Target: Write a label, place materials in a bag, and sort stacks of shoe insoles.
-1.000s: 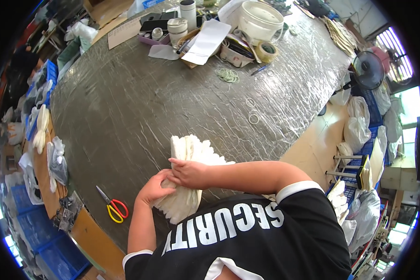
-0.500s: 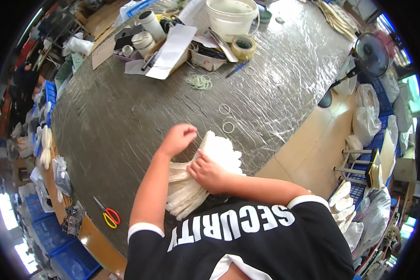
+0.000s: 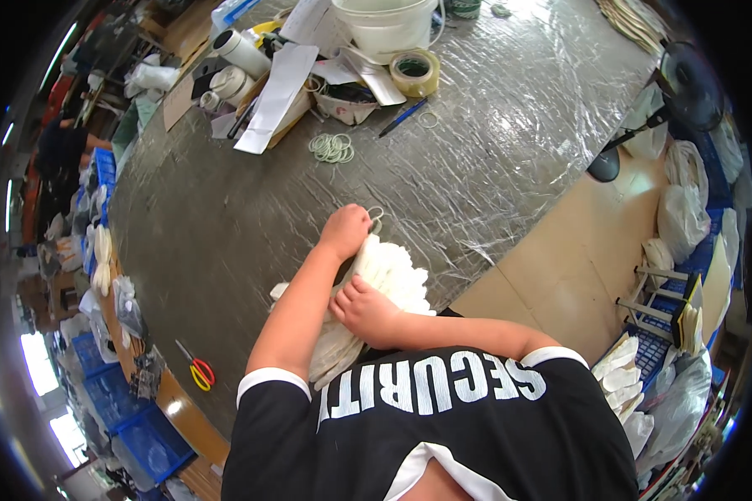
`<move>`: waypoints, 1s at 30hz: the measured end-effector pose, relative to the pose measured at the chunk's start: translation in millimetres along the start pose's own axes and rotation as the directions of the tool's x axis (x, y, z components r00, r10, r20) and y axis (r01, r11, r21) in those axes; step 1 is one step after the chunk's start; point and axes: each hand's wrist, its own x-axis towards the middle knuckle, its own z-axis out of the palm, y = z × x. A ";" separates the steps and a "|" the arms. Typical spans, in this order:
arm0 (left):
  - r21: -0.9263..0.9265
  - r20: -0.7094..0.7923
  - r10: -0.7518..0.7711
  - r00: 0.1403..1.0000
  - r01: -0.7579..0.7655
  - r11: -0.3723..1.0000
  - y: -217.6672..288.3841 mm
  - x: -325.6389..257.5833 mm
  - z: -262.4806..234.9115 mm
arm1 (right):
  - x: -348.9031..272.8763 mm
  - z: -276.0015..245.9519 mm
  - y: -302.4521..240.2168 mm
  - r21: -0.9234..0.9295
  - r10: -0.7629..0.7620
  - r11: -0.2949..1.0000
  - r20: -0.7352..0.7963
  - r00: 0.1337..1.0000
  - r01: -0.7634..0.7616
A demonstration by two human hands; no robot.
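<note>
Left hand (image 3: 347, 230) has reached past the white glove stack (image 3: 384, 275) to a rubber band (image 3: 376, 214) on the worktop (image 3: 226, 217), fingers curled, grip unclear; right hand (image 3: 363, 309) presses the stack, fingers closed.

White paper sheets (image 3: 277, 93) lie at the table's far edge; blue crates (image 3: 146, 434) stand lower left.

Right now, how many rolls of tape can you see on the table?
1: a roll of tape lies flat at the far end of the table, beside the white bucket. Others may be hidden in the clutter there.
</note>
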 end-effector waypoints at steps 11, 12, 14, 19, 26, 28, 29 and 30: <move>-0.662 -0.196 -0.509 0.838 0.270 0.700 -55.1 -125.2 -65.8 | 10.7 -0.4 -3.5 0.042 -0.025 0.999 -0.008 1.000 0.025; -0.715 -0.222 -0.545 0.809 0.245 0.655 -62.0 -128.4 -69.0 | 11.5 -1.9 -4.1 -0.010 -0.001 1.000 0.034 0.999 0.001; -0.579 -0.322 -0.569 0.756 0.319 0.751 -75.7 -132.2 -76.4 | 13.1 -5.1 -5.5 0.034 -0.030 0.999 0.033 0.999 0.029; -0.153 -0.512 -0.410 0.754 0.390 0.908 -90.1 -145.5 -86.7 | 17.1 -10.6 -11.0 0.039 0.029 0.999 0.114 0.993 -0.034; -0.781 -0.273 -0.607 0.746 0.196 0.593 -66.5 -154.8 -78.3 | 16.5 -10.7 -13.8 0.064 0.014 0.998 0.067 0.998 -0.018; -0.874 -0.156 -0.395 0.905 0.060 0.482 -52.5 -149.0 -71.3 | 16.5 -9.4 -13.8 0.036 0.035 0.999 0.084 0.996 -0.038; -0.863 -0.133 -0.441 0.887 0.115 0.491 -45.6 -146.1 -68.6 | 16.4 -9.0 -14.2 0.066 0.012 0.998 0.064 0.998 -0.016; -0.858 -0.018 -0.394 0.919 0.188 0.479 -38.5 -143.7 -65.7 | 16.5 -8.7 -14.2 0.065 0.008 0.998 0.039 0.999 -0.011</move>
